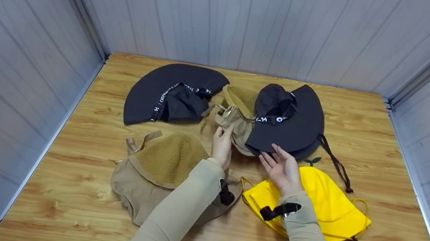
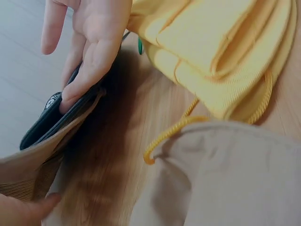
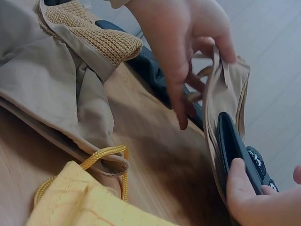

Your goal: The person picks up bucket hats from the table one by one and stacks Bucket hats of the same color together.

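Observation:
Near the middle of the table, a beige hat with a tan mesh crown (image 1: 240,99) lies partly under a dark wide-brimmed hat (image 1: 290,136) with a lettered band. My left hand (image 1: 222,146) pinches the beige hat's cloth edge; the right wrist view shows the beige fabric (image 3: 228,96) between its thumb and fingers. My right hand (image 1: 281,171) holds the near edge of the dark brim, some fingers above it and others below. In the left wrist view, one digit of the right hand (image 2: 96,52) sits inside the brim's fold.
Another dark hat (image 1: 175,75) lies at the back left. In front, a second beige mesh hat (image 1: 174,159) lies partly beneath my left forearm. A yellow hat (image 1: 326,199) with a cord and green sprout sits beneath my right wrist. Pale walls (image 1: 229,21) enclose the wooden table (image 1: 75,185).

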The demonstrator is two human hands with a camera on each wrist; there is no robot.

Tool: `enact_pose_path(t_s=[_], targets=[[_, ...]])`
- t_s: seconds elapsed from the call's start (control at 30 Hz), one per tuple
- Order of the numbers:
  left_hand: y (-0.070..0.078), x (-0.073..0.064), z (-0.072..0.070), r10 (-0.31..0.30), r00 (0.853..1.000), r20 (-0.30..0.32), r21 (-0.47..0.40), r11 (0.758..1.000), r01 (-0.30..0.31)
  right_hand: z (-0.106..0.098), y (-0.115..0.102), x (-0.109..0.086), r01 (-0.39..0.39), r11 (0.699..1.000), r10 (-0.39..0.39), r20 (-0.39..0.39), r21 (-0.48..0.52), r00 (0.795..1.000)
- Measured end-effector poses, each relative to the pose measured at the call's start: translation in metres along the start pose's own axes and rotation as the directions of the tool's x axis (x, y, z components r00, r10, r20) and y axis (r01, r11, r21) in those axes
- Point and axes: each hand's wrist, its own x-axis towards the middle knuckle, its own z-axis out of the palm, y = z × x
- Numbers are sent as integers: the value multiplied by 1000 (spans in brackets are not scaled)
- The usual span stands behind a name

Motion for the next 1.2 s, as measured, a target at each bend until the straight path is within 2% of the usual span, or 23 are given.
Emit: enact_pose_path(t_s=[0.1, 0.2, 0.37, 0.5, 0.6, 0.7, 0.83, 1.0, 1.1, 1.2], targets=[[2, 1, -1, -6, 1000, 22, -149, 989, 9, 1, -1, 0, 8, 999, -8, -10, 44, 1000], [6, 3, -2, 13, 999, 40, -212, 977, -5, 1, -1, -2, 13, 996, -12, -5, 90, 1000], [14, 4, -6, 79, 997, 19, -205, 976, -73, 1, -2, 0, 35, 995, -33, -18, 95, 999], [18, 6, -10, 94, 995, -21, -184, 978, -96, 2, -2, 4, 69, 997, -67, -64, 22, 996], [20, 7, -13, 95, 993, -65, -154, 983, -104, 3, -1, 5, 83, 996, -85, -73, -23, 994], [23, 8, -17, 127, 987, -95, -134, 981, -139, 4, -1, 4, 101, 993, -105, -74, -58, 992], [26, 8, -22, 195, 975, -104, -151, 966, -209, 5, 3, 4, 152, 984, -161, -97, -93, 982], [29, 8, -25, 261, 959, -110, -183, 943, -278, 9, 12, 0, 209, 975, -220, -177, -80, 959], [30, 7, -26, 270, 955, -122, -189, 938, -289, 12, 20, -4, 220, 973, -229, -204, -66, 952], [32, 7, -27, 258, 956, -141, -192, 940, -282, 14, 30, -4, 207, 976, -216, -174, -71, 961]])
